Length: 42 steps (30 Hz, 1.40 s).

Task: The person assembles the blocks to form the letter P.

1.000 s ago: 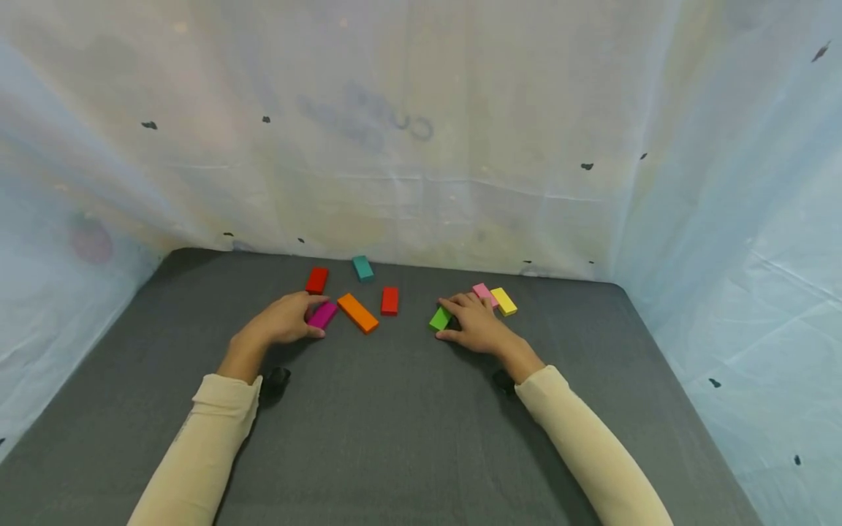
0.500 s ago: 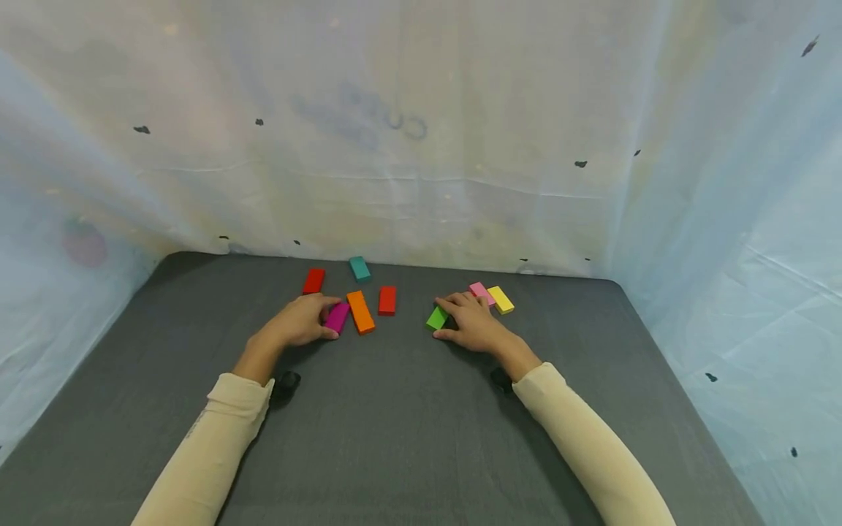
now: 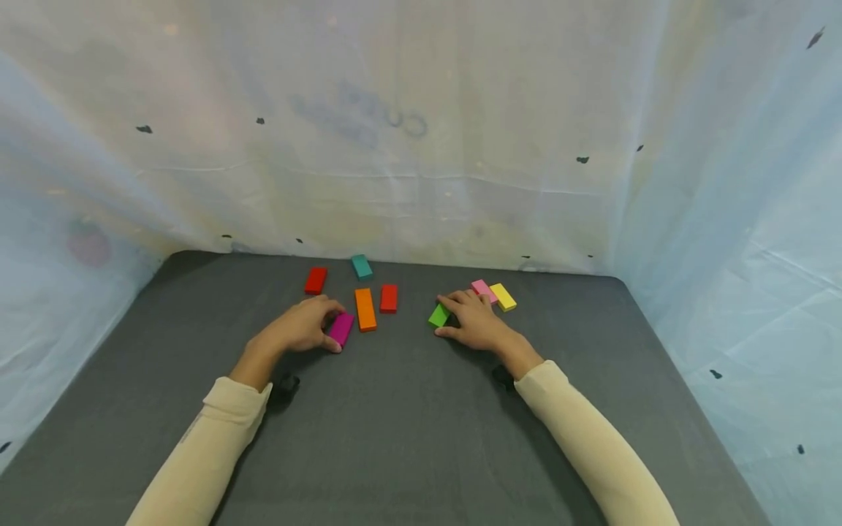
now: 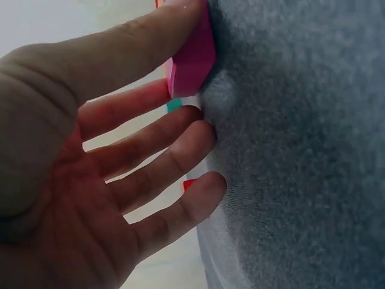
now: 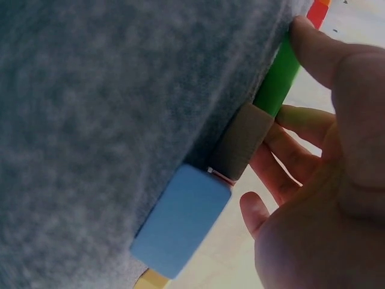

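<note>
My left hand (image 3: 299, 325) pinches a magenta block (image 3: 340, 329) between thumb and index finger, just left of an orange block (image 3: 365, 310). In the left wrist view, the other three fingers spread loosely below the magenta block (image 4: 194, 60). My right hand (image 3: 479, 324) holds a green block (image 3: 438, 315) with the thumb on its near end and the index finger at its far end. The right wrist view shows a brown block (image 5: 243, 141) and a blue block (image 5: 183, 220) in a row after the green one; the hand hides both in the head view.
Two red blocks (image 3: 389, 299) and a teal block (image 3: 361, 267) lie behind the orange one. Beyond the right hand, a pink block (image 3: 483, 290) sits beside a yellow block (image 3: 503, 296). A pale plastic sheet (image 3: 421, 146) hangs behind the dark grey table (image 3: 395, 438).
The left hand has slid the magenta block to the right and slightly nearer. The orange block has turned from slanted to almost straight. The right hand has stayed in place.
</note>
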### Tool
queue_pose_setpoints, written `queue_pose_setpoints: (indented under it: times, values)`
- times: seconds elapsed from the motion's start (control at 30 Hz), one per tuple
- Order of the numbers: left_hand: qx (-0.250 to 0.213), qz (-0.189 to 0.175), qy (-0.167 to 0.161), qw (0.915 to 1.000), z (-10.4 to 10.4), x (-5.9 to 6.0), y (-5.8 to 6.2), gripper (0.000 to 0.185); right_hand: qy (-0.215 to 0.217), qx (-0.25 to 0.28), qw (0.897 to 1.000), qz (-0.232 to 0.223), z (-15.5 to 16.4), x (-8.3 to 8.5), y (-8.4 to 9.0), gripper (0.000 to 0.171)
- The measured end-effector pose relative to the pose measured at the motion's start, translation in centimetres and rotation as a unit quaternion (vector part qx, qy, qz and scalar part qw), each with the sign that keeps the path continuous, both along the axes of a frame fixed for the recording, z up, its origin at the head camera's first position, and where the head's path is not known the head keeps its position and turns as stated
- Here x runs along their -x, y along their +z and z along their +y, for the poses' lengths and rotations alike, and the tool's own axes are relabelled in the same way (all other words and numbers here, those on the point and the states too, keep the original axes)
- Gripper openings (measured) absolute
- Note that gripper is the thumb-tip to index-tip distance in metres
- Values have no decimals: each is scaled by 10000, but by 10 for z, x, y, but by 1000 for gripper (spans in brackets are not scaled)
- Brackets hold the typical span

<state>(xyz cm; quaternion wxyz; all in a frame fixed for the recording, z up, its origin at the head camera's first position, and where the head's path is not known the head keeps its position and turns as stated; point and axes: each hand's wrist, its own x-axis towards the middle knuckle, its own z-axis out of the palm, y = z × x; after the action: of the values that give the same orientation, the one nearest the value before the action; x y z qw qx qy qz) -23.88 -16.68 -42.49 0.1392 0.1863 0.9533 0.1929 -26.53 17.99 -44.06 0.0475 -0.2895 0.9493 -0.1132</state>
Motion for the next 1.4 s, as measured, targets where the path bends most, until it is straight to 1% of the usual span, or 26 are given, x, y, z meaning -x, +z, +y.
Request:
queue_pose_setpoints:
  times: [0.13,0.27,0.33,0.43,0.53,0.6,0.8,0.93,1.03,1.2,1.4]
  values:
    - [39,-81,-42,10000,3,-6,2,71,-29,-47,10000,-5,2,0,0,75]
    - [125,-93,-63,9999,4,-11,0,72,-13,-40,10000,6,2,1,-2,76]
    - [149,-55,-60,9999,3,-13,-2,71,3,-31,10000,37,2,1,-2,76]
    - [115,98,-137,9998,1,-14,-4,70,2,-20,10000,86,1,1,-1,76]
    - [25,227,-171,9996,-1,-17,-6,69,-16,-8,9999,103,1,1,1,75]
    - [-62,231,-198,9995,-1,-20,-5,69,-18,-21,9999,102,1,1,2,74]
    - [-271,106,-125,9995,0,-34,2,71,32,-42,9999,96,2,0,3,72]
    - [-378,110,-152,9991,4,-45,6,72,57,-44,9999,118,2,1,1,72]
    - [-394,176,-232,9988,7,-55,5,72,69,-69,9999,116,1,1,0,72]
    - [-344,303,-373,9983,9,-71,0,70,54,-62,9999,109,0,0,1,72]
    - [-146,254,-378,9989,10,-80,-1,70,65,-27,9999,136,2,0,1,72]
